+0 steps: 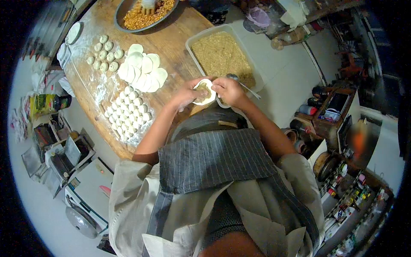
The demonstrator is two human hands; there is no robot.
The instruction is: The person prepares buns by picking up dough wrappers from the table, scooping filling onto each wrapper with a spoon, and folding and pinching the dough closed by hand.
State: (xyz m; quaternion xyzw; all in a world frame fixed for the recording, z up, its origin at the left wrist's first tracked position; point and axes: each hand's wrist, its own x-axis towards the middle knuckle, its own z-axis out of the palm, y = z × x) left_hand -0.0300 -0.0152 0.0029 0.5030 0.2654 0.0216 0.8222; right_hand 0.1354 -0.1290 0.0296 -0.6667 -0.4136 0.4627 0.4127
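Between my two hands is a round dough wrapper (208, 101) with a lump of brownish filling in its middle. My left hand (187, 94) cups it from the left, its thumb over the filling. The fingers of my right hand (229, 91) pinch the wrapper's right edge. Just beyond my right hand stands a plastic tub (258, 70) of mashed filling (220, 49), with a metal spoon (233, 77) leaning in it. Flat dough wrappers (143, 68) lie overlapped on the wooden table (175, 55), left of my hands. Small dough pieces (128, 113) are grouped nearer to me.
Several filled round buns (104, 53) sit on the floured table at the far left. A large metal bowl (145, 29) of yellow-brown grains stands at the back, with a gloved hand in it. Shelves with bottles and jars (351, 197) are at the right.
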